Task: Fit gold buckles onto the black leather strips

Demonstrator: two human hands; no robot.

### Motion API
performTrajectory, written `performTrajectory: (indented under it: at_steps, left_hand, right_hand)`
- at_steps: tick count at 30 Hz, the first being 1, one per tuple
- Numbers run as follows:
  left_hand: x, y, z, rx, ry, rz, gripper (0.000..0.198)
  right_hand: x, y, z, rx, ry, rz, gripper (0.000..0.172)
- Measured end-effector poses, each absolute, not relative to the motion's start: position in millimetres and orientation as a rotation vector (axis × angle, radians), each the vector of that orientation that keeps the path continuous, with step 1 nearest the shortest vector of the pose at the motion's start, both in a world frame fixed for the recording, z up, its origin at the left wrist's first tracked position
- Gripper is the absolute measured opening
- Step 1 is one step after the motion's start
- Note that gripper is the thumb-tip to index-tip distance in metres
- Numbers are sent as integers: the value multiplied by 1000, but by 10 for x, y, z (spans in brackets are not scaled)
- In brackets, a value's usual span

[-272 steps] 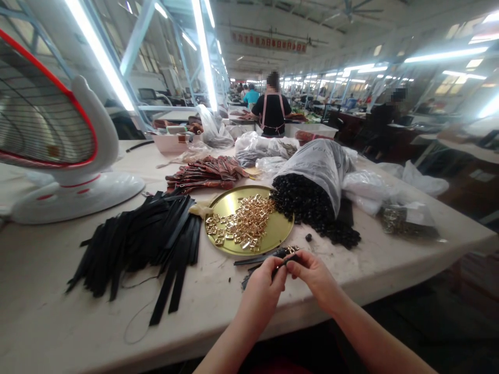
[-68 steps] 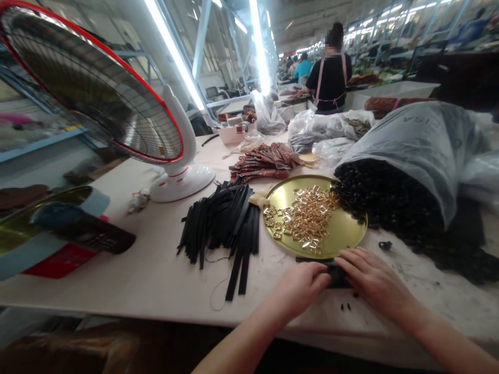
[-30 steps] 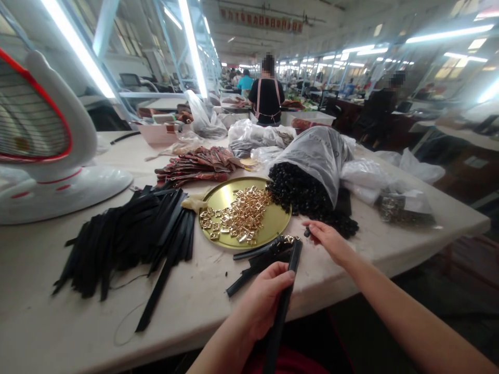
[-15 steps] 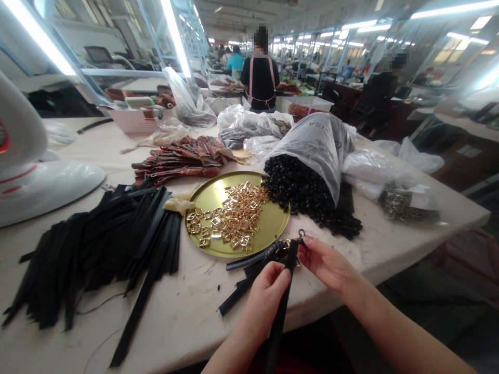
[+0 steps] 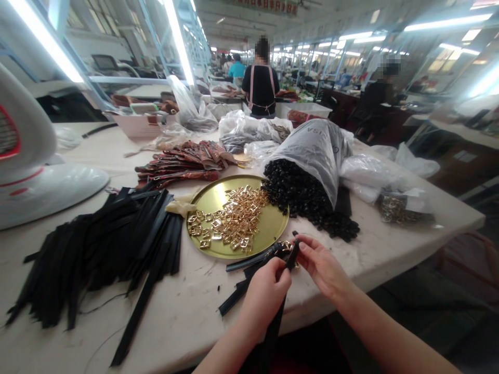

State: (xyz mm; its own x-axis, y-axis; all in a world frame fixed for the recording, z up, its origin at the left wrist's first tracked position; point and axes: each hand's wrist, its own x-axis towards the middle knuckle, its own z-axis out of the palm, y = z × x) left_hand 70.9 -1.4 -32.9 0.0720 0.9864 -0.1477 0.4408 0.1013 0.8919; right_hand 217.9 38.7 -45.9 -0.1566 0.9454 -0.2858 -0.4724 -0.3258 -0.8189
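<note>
My left hand [image 5: 273, 278] is closed on a black strap [image 5: 278, 317] that hangs down past the table edge toward my lap. At the strap's upper end, the fingers of my right hand [image 5: 319, 259] pinch a small black hook [image 5: 295, 235], mostly hidden by the fingertips and the strap. Just beyond my hands lies a small pile of black straps [image 5: 244, 283] with gold buckles at one end. Behind them stands a round gold tray [image 5: 218, 249] heaped with gold square buckles [image 5: 241, 213].
A plastic bag [image 5: 312, 145] spills black hooks [image 5: 300, 192] onto the table [image 5: 187, 322]. Black straps [image 5: 105, 239] are stacked at left beside a white fan-like machine [image 5: 58, 182]. Reddish patterned strips [image 5: 183, 163] lie behind the tray. A person [image 5: 261, 83] stands farther back.
The hook, held up above the strap's end before, now sits lower and tilted against it. My right fingers have closed in on the strap's end. The camera view has shifted slightly.
</note>
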Motion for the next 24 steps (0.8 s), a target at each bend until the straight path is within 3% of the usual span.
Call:
performTrajectory:
  at_steps: [3,8,14,18,21,24]
  left_hand:
    - [727,13,-264,1561,1437,730,16]
    - [797,-5,-224,1497,1425,816,20]
    - [840,-160,-232,1183,1290,870,21]
    - [786,-213,-226,1173,1245,976,42]
    - [634,-194,-233,1169,1307,1016,30]
    - [436,-165,-237,995,1419,1097,30]
  right_hand:
    - [2180,299,-464,-994,-794,1645,31]
    - [2196,142,-385,-927,-830,1688,53]
    - [2206,48,-317,-1032,-1031,1566,24]
    - [2099,-12,-350,-954,-1155,1597,28]
    - [2066,81,-353,-944,-1408,1611,31]
    - [2037,422,-287,-1051,-1764,1356,27]
